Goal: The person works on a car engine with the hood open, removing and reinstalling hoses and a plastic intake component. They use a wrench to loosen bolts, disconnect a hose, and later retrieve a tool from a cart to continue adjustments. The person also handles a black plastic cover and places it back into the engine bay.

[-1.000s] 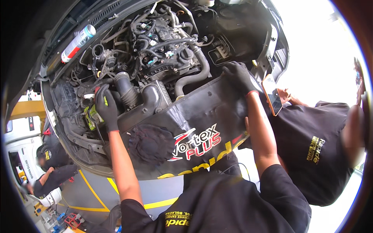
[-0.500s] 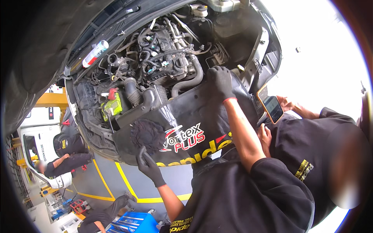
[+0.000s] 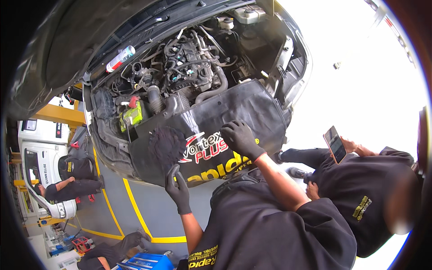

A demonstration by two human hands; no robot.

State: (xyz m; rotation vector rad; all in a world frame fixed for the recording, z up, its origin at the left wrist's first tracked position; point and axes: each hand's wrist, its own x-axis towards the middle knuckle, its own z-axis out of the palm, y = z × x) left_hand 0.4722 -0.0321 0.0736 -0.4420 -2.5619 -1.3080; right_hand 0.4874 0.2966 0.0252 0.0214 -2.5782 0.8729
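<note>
Both of my hands wear dark gloves. My left hand (image 3: 179,191) is just off the front edge of the black cover, its fingers loosely bent and apart, with nothing visible in them. Just beyond it a crumpled dark cloth (image 3: 166,145) lies on the cover. My right hand (image 3: 241,139) is over the middle of the black fender cover (image 3: 252,108), fingers bent but spread, holding nothing I can see. Whether its fingertips touch the cover is unclear. The cover drapes over the car's front edge, before the exposed engine (image 3: 189,65).
A spray can (image 3: 120,59) lies by the windshield base under the raised hood (image 3: 58,58). A yellow-green item (image 3: 131,118) sits in the bay's left side. At right a co-worker holds a phone (image 3: 335,145). Other people, a white vehicle (image 3: 42,166) and a blue tool cart (image 3: 146,262) are at left.
My right hand has moved from the cover's far edge by the engine back toward me and left. My left hand stays near the cloth. The co-worker with the phone is farther right.
</note>
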